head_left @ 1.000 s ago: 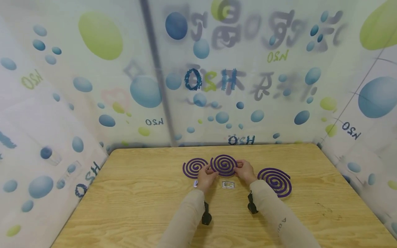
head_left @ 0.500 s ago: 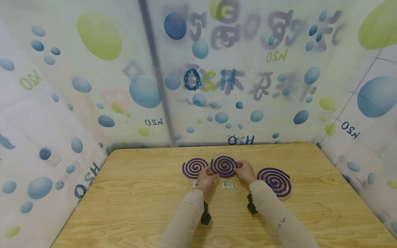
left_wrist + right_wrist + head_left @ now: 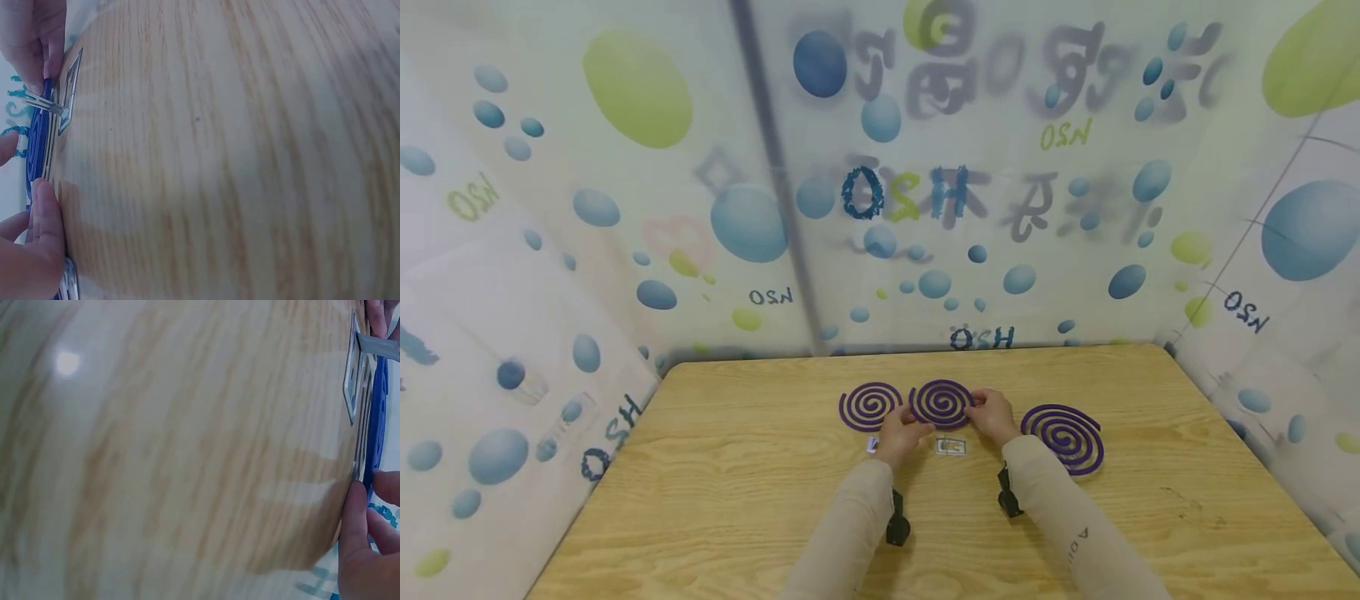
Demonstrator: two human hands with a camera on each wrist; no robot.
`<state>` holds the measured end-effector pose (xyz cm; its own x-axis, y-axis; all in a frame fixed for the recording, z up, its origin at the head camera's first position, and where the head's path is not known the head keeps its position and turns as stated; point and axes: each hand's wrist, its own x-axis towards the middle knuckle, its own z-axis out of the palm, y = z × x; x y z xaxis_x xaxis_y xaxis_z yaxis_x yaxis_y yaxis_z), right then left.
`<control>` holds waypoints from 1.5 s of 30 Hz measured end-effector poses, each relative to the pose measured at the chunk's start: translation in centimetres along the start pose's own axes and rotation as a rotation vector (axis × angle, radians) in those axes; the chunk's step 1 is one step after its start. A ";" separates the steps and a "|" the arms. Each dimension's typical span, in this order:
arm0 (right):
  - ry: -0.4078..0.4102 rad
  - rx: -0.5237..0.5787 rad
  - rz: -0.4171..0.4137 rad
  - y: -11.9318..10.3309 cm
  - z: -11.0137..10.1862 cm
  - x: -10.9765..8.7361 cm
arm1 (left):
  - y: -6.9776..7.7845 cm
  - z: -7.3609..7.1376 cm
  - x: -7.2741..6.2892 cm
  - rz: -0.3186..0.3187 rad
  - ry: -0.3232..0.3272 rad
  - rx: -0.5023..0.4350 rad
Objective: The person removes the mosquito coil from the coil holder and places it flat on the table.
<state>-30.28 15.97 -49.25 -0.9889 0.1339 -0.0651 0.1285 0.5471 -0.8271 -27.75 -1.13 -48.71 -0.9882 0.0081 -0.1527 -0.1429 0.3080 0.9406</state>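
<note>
In the head view a purple spiral mosquito coil (image 3: 942, 405) lies level at the back of the table, between my hands. My right hand (image 3: 994, 416) pinches its right edge, thumb above and a finger below in the right wrist view. My left hand (image 3: 904, 433) holds the left edge, one finger lifted above the coil (image 3: 37, 147) in the left wrist view. Close in front of the coil lies a flat metal coil stand (image 3: 951, 447), with an upright tab (image 3: 45, 103). A second stand (image 3: 872, 445) is partly hidden by my left hand.
A second mosquito coil (image 3: 867, 406) lies to the left, partly behind my left hand. A third coil (image 3: 1063, 437) lies to the right, partly covered by my right sleeve. The wooden table (image 3: 722, 475) meets a patterned curtain (image 3: 880, 275) at the back.
The middle coil has sunk slightly toward the table between my hands. My left thumb has spread a little to the right. The side coils stay in place; the head view shifts slightly.
</note>
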 end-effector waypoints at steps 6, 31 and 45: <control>0.012 0.008 -0.008 0.0 0.0 -0.1 | -0.2 0.0 0.1 0.002 -0.005 0.012; -0.109 0.156 -0.052 -2.0 -6.3 -2.1 | 2.9 0.6 -1.1 0.226 -0.148 -0.133; -0.016 0.154 -0.055 1.6 -12.8 -3.3 | 4.0 5.9 -3.6 0.243 -0.335 -0.162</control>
<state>-25.81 26.99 -43.17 -0.9953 0.0937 -0.0255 0.0627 0.4198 -0.9055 -24.45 5.63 -46.19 -0.9258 0.3778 0.0142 0.0584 0.1059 0.9927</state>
